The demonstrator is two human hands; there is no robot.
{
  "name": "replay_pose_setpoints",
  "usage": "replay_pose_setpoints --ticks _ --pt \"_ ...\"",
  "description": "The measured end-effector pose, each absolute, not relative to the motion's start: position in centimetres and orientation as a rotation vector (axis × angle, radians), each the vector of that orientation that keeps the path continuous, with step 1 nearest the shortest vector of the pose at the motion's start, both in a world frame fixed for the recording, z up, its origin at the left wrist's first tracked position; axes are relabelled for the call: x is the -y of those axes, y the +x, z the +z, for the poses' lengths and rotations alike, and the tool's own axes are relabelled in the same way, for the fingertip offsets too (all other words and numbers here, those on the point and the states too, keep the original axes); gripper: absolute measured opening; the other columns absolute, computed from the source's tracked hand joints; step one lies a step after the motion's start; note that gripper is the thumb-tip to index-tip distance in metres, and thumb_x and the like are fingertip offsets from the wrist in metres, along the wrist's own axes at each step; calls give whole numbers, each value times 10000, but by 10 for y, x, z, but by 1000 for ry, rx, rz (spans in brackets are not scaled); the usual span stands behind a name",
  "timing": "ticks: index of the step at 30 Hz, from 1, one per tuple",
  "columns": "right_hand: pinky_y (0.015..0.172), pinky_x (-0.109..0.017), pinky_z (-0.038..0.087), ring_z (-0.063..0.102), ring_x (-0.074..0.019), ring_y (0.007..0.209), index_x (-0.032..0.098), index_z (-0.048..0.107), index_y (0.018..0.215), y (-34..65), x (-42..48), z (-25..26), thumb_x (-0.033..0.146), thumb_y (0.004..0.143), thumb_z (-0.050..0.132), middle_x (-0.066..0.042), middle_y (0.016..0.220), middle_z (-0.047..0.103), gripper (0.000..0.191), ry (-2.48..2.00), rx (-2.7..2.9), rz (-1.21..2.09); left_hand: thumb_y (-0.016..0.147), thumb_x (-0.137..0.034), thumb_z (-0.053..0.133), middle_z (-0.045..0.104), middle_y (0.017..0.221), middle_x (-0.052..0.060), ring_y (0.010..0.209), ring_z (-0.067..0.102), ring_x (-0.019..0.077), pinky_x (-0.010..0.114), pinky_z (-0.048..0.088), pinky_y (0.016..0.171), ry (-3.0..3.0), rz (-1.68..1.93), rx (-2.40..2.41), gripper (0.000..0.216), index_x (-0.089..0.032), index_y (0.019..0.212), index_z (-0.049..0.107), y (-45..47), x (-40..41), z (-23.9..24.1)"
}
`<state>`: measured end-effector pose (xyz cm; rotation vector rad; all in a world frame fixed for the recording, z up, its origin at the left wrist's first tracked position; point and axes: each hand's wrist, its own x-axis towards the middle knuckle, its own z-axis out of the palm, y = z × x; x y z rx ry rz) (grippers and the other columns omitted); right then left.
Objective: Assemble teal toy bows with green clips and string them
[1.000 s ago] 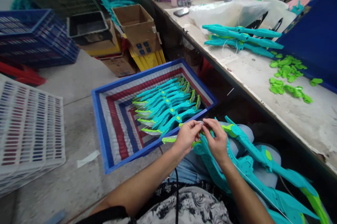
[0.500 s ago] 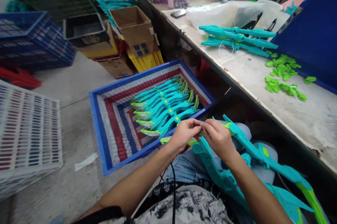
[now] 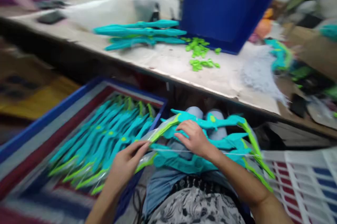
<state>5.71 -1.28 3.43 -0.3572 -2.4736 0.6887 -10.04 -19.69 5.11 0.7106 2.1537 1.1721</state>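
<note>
The green tip (image 3: 166,128) of a bow (image 3: 226,122) is pinched between the thumb and fingers of the left hand (image 3: 128,163). The right hand (image 3: 193,139) is held over the bows on the lap, its thumb and fingers spread apart; whether anything is touched by them cannot be told. The bow's body is seen just beyond the right hand. A white string (image 3: 171,150) is stretched from beside the left fingertips and passed under the right wrist.

Nearer the waist than the right hand, a 2nd bow (image 3: 175,165) is laid across the lap. Left of the left hand, a row of bows (image 3: 116,129) is packed in a crate (image 3: 52,114) (blue-rimmed, striped inside). Past both hands, more bows (image 3: 147,31) are piled on a bench (image 3: 226,80). Green clips (image 3: 198,46) are scattered beyond the right hand, with a blue bin (image 3: 223,6) set behind them. Right of the right forearm, a white basket (image 3: 289,156) is partly seen.
</note>
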Motion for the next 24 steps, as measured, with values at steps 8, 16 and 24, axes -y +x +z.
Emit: replay_pose_setpoints --ticks 8,16,24 --pt "857 -443 498 635 -289 930 75 586 1219 280 -106 33 322 706 761 -159 1000 677 596 -1984 1768 775 811 -477 556 678 1128 76 1072 608 271 413 464 970 1522 1240 -2005 378 -209 1053 668 -64 76 65" --pt "493 -286 504 563 -138 471 143 363 1433 280 -91 58 178 733 675 35 626 614 766 -1854 1322 1500 786 -521 638 641 1223 188 1147 589 322 378 468 937 1108 633 -1316 591 -99 1198 599 76 -116 29" --pt "510 -279 473 554 -143 504 187 447 1392 313 -55 125 401 684 722 -1 741 663 788 -1805 1714 1336 493 -427 887 718 798 57 660 644 155 263 518 646 739 447 -711 523 -129 882 704 92 -109 57"
